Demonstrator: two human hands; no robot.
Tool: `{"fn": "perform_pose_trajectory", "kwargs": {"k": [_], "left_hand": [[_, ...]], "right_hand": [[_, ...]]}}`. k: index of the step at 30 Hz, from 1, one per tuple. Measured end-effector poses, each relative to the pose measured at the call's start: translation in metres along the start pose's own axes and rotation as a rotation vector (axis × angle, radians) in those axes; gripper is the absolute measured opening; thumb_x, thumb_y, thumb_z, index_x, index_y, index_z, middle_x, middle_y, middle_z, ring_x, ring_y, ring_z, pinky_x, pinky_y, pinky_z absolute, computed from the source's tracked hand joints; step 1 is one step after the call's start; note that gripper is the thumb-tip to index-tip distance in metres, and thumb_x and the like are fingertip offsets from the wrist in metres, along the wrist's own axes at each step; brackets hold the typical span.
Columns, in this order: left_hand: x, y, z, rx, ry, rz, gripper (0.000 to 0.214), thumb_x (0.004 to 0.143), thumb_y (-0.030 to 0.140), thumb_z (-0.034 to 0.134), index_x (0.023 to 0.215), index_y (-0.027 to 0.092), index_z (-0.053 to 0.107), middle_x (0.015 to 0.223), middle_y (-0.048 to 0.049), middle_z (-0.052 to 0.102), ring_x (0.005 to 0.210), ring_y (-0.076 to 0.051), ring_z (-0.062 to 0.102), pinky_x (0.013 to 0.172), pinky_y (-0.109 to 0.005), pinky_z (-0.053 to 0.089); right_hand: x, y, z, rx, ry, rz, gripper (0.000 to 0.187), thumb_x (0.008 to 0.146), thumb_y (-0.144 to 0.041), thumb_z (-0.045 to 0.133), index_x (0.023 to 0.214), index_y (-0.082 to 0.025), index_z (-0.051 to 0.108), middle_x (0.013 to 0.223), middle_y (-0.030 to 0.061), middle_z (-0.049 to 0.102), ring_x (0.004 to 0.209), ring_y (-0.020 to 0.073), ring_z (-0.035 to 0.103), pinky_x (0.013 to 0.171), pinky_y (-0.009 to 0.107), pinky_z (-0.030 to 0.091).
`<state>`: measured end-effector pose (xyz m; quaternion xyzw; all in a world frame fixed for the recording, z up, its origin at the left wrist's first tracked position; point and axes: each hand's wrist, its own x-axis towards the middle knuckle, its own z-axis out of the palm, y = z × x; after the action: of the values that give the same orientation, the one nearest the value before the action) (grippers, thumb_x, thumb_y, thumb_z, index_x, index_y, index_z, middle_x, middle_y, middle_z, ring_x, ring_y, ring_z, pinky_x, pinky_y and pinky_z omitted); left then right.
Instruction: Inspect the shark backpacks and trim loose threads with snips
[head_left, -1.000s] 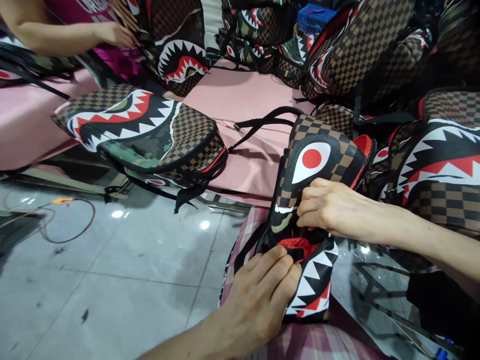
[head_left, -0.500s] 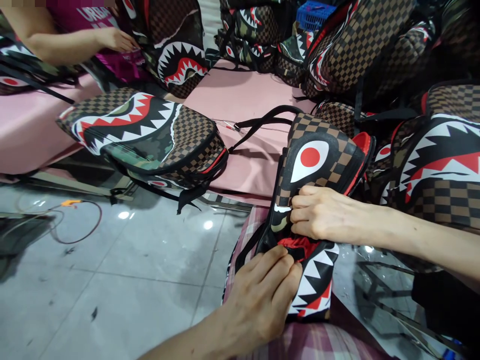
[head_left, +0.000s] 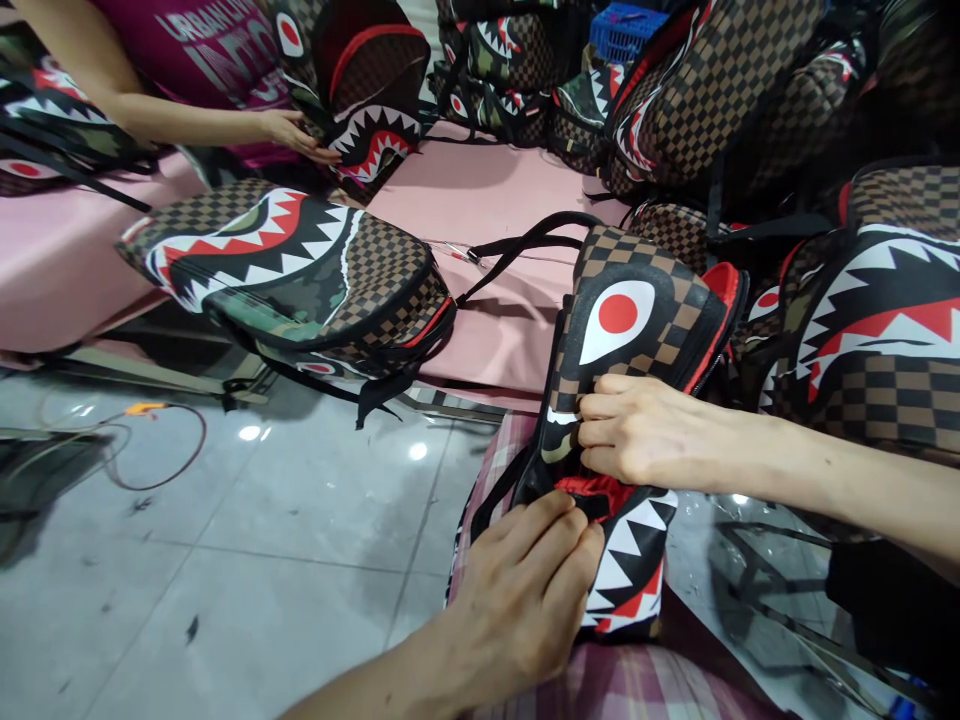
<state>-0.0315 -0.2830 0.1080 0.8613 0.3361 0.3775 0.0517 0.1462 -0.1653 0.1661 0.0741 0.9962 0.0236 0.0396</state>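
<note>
A brown-checked backpack (head_left: 660, 270) with a red-and-white eye and a toothed mouth print rests across my lap, its upper end by the table. Between my hands a pocket gapes, showing red lining (head_left: 600, 492). My left hand (head_left: 536, 570) has its fingers curled over the pocket's near edge. My right hand (head_left: 637, 430) is closed in a fist-like grip on the opposite edge, just under the eye. Both sets of fingertips are hidden in the fabric. The bag's black strap (head_left: 536, 235) loops onto the table.
Another shark-print backpack (head_left: 300, 270) lies on the pink table (head_left: 480, 185), overhanging its front edge. Across the table a co-worker's hand (head_left: 296, 135) touches a further backpack (head_left: 382, 90). More bags are piled right and behind, near a blue crate (head_left: 626, 32). A cable (head_left: 199, 450) lies on the tiled floor.
The co-worker's hand has moved right and down, and the backpack beside it has shifted right and tilted. My own hands and the bag on my lap are practically still.
</note>
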Motion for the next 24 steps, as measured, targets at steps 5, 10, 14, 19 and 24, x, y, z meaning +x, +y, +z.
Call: {"fn": "perform_pose_trajectory", "kwargs": {"k": [5,10,14,19,24], "left_hand": [[-0.0013,-0.0003,0.0011,0.014,0.012,-0.002,0.026,0.076,0.005,0.049,0.098,0.007,0.062,0.094,-0.0102,0.066,0.096,-0.022,0.058,0.084,-0.034,0.052],[0.0011,0.0000,0.0011,-0.019,-0.001,0.001,0.025,0.074,0.004,0.050,0.097,0.006,0.062,0.094,-0.0100,0.065,0.095,-0.022,0.058,0.085,-0.035,0.051],[0.0004,0.0006,0.0015,-0.035,-0.010,-0.002,0.026,0.073,0.003,0.050,0.096,0.006,0.062,0.094,-0.0103,0.065,0.095,-0.023,0.057,0.085,-0.035,0.051],[-0.0011,0.0013,0.0016,-0.031,-0.023,-0.008,0.027,0.073,0.003,0.050,0.097,0.006,0.062,0.095,-0.0103,0.065,0.096,-0.023,0.057,0.085,-0.035,0.051],[0.0009,0.0004,0.0007,-0.040,-0.019,-0.011,0.027,0.075,0.003,0.048,0.097,0.006,0.062,0.094,-0.0105,0.065,0.096,-0.023,0.057,0.084,-0.034,0.052]], "right_hand": [[0.0033,-0.0019,-0.0008,-0.054,-0.013,-0.013,0.026,0.094,-0.017,0.043,0.069,-0.018,0.051,0.072,0.0005,0.051,0.074,0.0152,0.042,0.066,0.033,0.028],[0.0058,-0.0036,-0.0051,-0.072,-0.057,-0.020,0.025,0.093,-0.016,0.043,0.070,-0.018,0.052,0.073,0.0005,0.054,0.075,0.0155,0.043,0.067,0.033,0.030],[0.0063,-0.0046,-0.0072,-0.077,-0.071,-0.032,0.023,0.092,-0.015,0.045,0.071,-0.018,0.053,0.074,0.0003,0.055,0.075,0.0152,0.044,0.067,0.033,0.029],[0.0075,-0.0079,-0.0029,-0.084,-0.079,-0.021,0.022,0.091,-0.015,0.047,0.070,-0.017,0.052,0.074,0.0005,0.054,0.074,0.0158,0.043,0.067,0.034,0.027],[-0.0006,-0.0010,-0.0039,-0.050,-0.032,0.010,0.021,0.092,-0.015,0.045,0.073,-0.017,0.053,0.076,0.0011,0.054,0.075,0.0157,0.043,0.068,0.033,0.028]]}}
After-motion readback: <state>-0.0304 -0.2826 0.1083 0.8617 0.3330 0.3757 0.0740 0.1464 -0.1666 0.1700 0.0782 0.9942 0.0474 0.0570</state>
